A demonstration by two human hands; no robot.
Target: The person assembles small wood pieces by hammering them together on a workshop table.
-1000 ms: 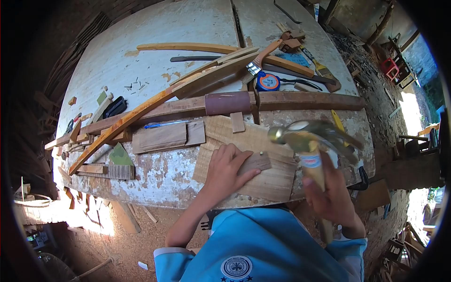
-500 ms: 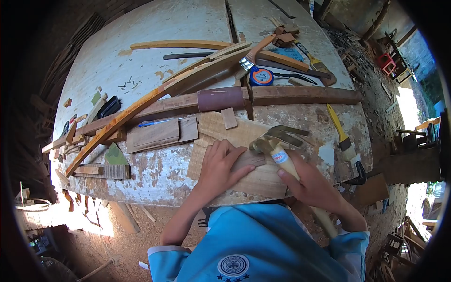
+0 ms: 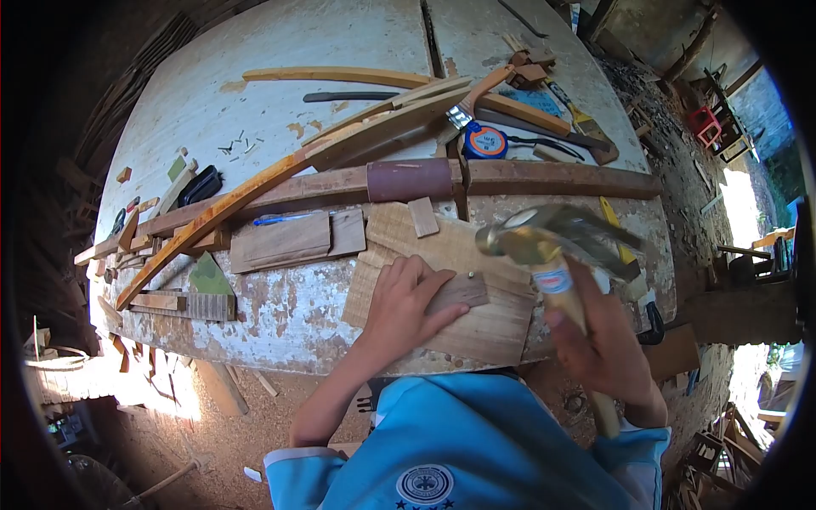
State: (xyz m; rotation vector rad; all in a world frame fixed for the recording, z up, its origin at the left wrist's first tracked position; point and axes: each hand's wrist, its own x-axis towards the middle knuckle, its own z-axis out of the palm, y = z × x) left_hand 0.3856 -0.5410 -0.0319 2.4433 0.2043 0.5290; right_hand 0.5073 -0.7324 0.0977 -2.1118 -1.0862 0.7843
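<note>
My left hand (image 3: 403, 308) presses a small dark wood piece (image 3: 460, 293) flat on a wider light board (image 3: 501, 319), thumb and fingers spread around it. A small pale peg or nail end (image 3: 471, 274) stands up from the small piece. My right hand (image 3: 600, 333) is wrapped round the handle of a claw hammer (image 3: 561, 293), whose blurred head is raised above the board's right side. A small wood block (image 3: 422, 218) lies on the board's upper edge.
Beyond the board, a long beam (image 3: 561, 179) with sandpaper (image 3: 410, 180) round it crosses the worktable (image 3: 280, 331). A tape measure (image 3: 485, 141), brushes and a curved wood strip (image 3: 212, 223) lie around. Flat wood pieces (image 3: 280, 242) are at the left.
The hammer and my right hand have moved up and right, off the small piece, uncovering the peg or nail end. My left hand still holds the piece; the whole view has shifted slightly.
</note>
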